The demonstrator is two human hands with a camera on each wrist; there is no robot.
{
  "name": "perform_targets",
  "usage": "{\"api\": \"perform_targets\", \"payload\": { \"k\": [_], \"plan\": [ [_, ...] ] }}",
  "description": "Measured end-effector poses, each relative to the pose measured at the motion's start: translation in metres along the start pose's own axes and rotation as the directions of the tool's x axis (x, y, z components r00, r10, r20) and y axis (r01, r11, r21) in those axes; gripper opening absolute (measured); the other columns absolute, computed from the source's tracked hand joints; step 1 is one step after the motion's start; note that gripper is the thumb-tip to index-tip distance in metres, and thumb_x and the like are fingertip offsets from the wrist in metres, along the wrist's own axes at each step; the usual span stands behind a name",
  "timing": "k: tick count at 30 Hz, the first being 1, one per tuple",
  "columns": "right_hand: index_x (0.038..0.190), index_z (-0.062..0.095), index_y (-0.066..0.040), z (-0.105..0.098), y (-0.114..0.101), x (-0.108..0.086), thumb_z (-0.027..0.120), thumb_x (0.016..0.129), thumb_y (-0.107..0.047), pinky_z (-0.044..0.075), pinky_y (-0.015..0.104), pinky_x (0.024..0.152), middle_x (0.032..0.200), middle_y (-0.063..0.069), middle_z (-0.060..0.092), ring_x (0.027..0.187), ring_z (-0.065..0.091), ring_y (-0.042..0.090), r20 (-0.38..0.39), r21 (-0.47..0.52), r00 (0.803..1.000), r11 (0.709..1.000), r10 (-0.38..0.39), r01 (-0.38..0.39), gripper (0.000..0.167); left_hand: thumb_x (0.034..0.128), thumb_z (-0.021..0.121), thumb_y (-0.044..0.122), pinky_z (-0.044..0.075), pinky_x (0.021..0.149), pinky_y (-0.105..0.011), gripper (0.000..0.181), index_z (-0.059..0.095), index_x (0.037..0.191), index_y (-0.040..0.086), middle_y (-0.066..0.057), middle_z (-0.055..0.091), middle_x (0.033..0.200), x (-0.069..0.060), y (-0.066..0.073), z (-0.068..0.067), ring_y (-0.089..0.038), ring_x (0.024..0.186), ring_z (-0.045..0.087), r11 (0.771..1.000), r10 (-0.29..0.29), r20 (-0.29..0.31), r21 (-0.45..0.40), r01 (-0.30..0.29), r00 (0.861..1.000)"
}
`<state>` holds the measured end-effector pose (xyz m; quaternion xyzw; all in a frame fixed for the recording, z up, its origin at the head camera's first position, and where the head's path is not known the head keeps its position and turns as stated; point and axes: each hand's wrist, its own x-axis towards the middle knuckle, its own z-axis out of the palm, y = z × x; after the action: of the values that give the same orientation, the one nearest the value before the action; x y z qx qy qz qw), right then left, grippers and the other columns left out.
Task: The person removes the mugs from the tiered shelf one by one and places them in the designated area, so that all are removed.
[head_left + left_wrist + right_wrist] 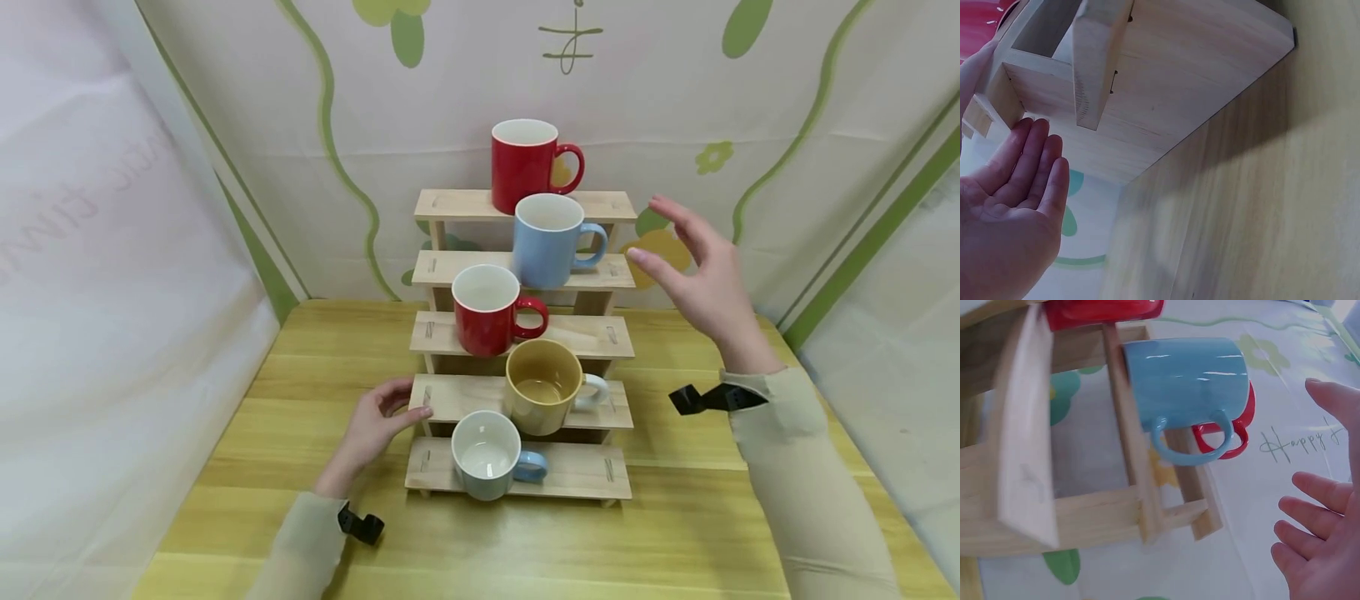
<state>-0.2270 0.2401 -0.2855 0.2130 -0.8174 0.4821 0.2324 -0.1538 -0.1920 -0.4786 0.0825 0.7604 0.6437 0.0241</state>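
Note:
My left hand (375, 425) holds the left end of a stepped wooden display rack (457, 406), its thumb on the second-lowest shelf and its fingers beyond. In the left wrist view these fingers (1025, 169) look only slightly bent. My right hand (705, 283) is raised right of the rack, thumb and fingers spread and touching nothing. Nearest to it is a light blue mug (546, 250) on the second shelf from the top. A red mug (521, 171) stands above it, another red mug (483, 321) below. Lower are a yellow mug (536, 412) with a white handle and a pale mug (480, 475) with a blue handle.
The rack stands on a wood-grain table (315, 367). Behind it hangs a white cloth (450, 92) with green and yellow plant patterns. White cloth sides (112, 275) enclose the table at left and right. All the mug handles point right.

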Motion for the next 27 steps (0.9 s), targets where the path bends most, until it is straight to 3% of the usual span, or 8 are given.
{"api": "perform_targets", "payload": {
  "k": [5,8,17,21,27],
  "plan": [
    [0.147,0.054,-0.009,0.000,-0.007,0.025,0.075,0.094,-0.014,0.027,0.028,0.120,0.153,0.006,0.049,0.143,0.038,0.015,0.026,0.067,0.999,0.997,0.044,-0.046,0.058,0.0866,0.083,0.009,0.043,0.111,-0.041,0.052,0.061,0.131,-0.005,-0.018,0.063,0.126,-0.001,-0.001,0.000,-0.031,0.121,0.058,1.000,0.013,-0.001,-0.005,-0.013,1.000],
    [0.148,0.054,-0.010,-0.001,-0.008,0.041,0.075,0.095,-0.018,0.028,0.026,0.118,0.152,0.006,0.049,0.142,0.040,0.017,0.041,0.122,0.993,0.986,0.112,-0.116,0.058,0.0869,0.083,0.010,0.044,0.110,-0.040,0.051,0.061,0.131,-0.004,-0.017,0.063,0.126,-0.001,-0.001,0.000,-0.031,0.121,0.058,1.000,0.012,-0.001,0.000,-0.012,1.000],
    [0.150,0.052,-0.014,-0.001,-0.008,0.088,0.078,0.093,-0.028,0.036,0.020,0.112,0.152,0.002,0.051,0.140,0.043,0.017,0.077,0.184,0.955,0.938,0.285,-0.295,0.064,0.0882,0.082,0.010,0.043,0.111,-0.042,0.050,0.061,0.131,-0.003,-0.017,0.063,0.127,-0.001,0.001,-0.001,-0.031,0.121,0.058,1.000,0.012,0.000,0.007,-0.012,1.000],
    [0.151,0.051,-0.017,0.004,-0.010,0.104,0.078,0.093,-0.032,0.034,0.026,0.116,0.152,0.001,0.050,0.140,0.043,0.015,0.106,0.207,0.939,0.917,0.326,-0.342,0.066,0.0883,0.082,0.010,0.042,0.111,-0.044,0.049,0.062,0.131,-0.002,-0.016,0.063,0.127,-0.001,0.001,-0.001,-0.031,0.121,0.058,1.000,0.007,0.000,0.006,-0.007,1.000],
    [0.150,0.053,-0.018,0.016,-0.010,0.119,0.077,0.092,-0.036,0.032,0.035,0.118,0.150,0.002,0.053,0.137,0.046,0.017,0.143,0.194,0.928,0.910,0.344,-0.367,0.065,0.0870,0.083,0.010,0.041,0.112,-0.046,0.049,0.062,0.129,-0.002,-0.017,0.064,0.125,-0.001,0.001,0.000,-0.031,0.120,0.058,1.000,0.016,-0.002,0.009,-0.016,1.000]
  ]
}}
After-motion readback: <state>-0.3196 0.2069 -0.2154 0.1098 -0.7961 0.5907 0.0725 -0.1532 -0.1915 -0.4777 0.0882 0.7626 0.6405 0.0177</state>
